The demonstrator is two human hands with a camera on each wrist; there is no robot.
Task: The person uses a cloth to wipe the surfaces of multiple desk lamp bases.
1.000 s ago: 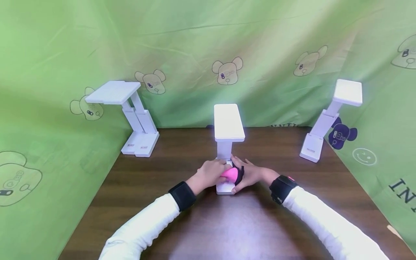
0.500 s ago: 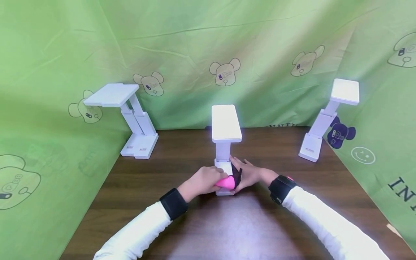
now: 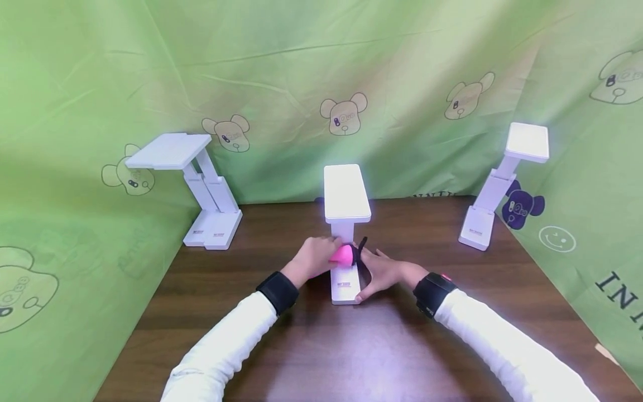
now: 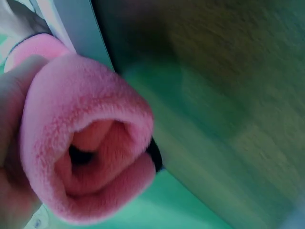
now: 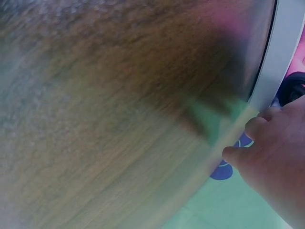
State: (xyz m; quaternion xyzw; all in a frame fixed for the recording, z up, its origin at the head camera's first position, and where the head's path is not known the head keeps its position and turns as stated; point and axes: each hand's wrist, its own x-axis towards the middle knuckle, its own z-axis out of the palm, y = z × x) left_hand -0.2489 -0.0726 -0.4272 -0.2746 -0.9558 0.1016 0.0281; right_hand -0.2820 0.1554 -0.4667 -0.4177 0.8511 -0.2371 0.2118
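A white desk lamp (image 3: 348, 192) with its head lit stands in the middle of the wooden table. My left hand (image 3: 315, 257) grips a pink fuzzy cloth (image 3: 342, 255) with black trim and holds it against the rear of the lamp's base. In the left wrist view the cloth (image 4: 90, 107) is rolled like a tube with a hollow end. Along the base's right side lies my right hand (image 3: 380, 272), fingers spread. Its thumb touches the front right corner, and the other fingers reach toward the back. A black strap sticks up beside the cloth.
White lamps (image 3: 213, 223) with overlapping bases stand side by side at the back left. Another lit lamp (image 3: 487, 201) is at the back right. A green curtain (image 3: 281, 67) with bear prints borders the table (image 3: 281, 346) at the back and sides.
My left hand slid the pink cloth toward the front of the lamp's base, then back to its rear, baring the printed front part. The right hand stays beside the base.
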